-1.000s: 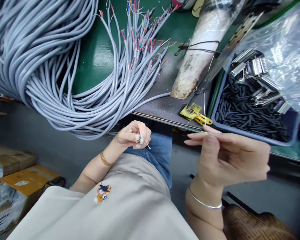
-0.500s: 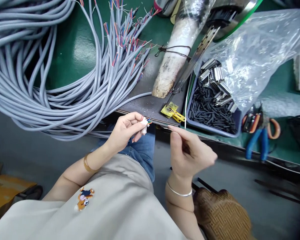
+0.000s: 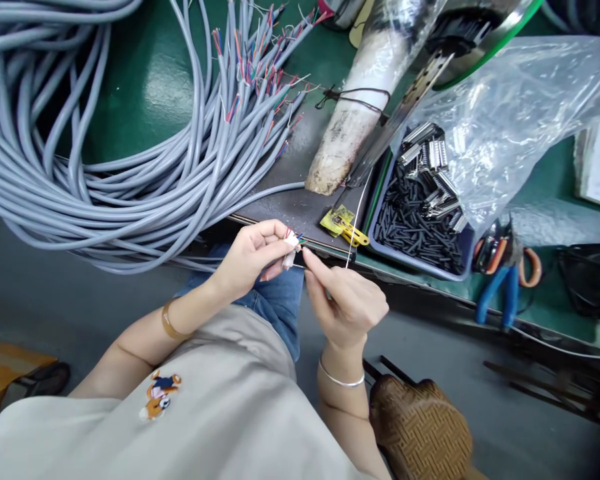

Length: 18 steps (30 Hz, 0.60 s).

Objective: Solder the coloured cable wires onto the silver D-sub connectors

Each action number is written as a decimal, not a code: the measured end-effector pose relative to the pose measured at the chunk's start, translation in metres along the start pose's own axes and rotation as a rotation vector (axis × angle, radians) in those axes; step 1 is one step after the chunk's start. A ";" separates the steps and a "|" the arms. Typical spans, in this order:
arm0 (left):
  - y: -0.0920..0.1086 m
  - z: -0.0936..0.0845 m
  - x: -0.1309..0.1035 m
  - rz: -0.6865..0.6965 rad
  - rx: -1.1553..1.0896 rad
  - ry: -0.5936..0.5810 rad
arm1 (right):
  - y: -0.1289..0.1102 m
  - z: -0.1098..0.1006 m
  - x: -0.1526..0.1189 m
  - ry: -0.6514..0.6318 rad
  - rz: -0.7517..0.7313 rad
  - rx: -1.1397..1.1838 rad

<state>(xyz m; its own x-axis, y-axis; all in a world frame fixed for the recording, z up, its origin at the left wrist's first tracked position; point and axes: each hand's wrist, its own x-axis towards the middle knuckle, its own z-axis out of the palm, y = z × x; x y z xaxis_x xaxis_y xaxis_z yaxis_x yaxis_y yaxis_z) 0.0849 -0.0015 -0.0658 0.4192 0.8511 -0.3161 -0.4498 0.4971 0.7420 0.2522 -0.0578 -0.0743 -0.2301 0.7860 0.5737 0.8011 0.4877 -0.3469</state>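
Note:
My left hand [image 3: 253, 257] pinches a small white wrapped piece [image 3: 291, 241] with thin coloured wires [image 3: 301, 238] poking out past the fingertips; the connection to any cable is hidden by the hand. Close beside it, at the wire tips, is my right hand [image 3: 345, 293], index finger and thumb closed around a thin pale wire [image 3: 299, 267], most of which is covered. A white strand [image 3: 354, 230] runs from beside the metal bar down behind the right hand. Just beyond the hands, a yellow clip-like tool [image 3: 351, 232] lies on the dark board [image 3: 293, 210].
A large bundle of grey cables [image 3: 145, 180] with stripped ends covers the left of the green bench. To the right are a blue-grey bin [image 3: 420, 263] with black tubes and metal connectors, a plastic bag [image 3: 510, 100] and pliers [image 3: 500, 293]. A woven stool [image 3: 423, 427] stands below.
My right hand has moved left, bringing its fingertips up to the wires in my left hand. The left hand keeps its pinch. The white strand now slants toward the right hand.

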 end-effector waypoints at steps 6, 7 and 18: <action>0.011 -0.013 0.003 -0.204 -0.217 -0.128 | -0.003 0.004 -0.004 0.191 -0.058 0.100; 0.012 -0.016 0.003 -0.217 -0.247 -0.139 | -0.004 0.005 -0.004 0.245 -0.012 0.105; 0.009 -0.014 0.002 -0.155 -0.166 -0.061 | -0.004 0.006 -0.007 0.364 0.193 0.085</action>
<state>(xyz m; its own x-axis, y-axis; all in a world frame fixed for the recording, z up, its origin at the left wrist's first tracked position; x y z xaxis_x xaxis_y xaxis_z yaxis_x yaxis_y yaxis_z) 0.0705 0.0071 -0.0679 0.5379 0.7534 -0.3782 -0.4982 0.6460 0.5783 0.2471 -0.0624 -0.0815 0.1425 0.6880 0.7116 0.7587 0.3858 -0.5249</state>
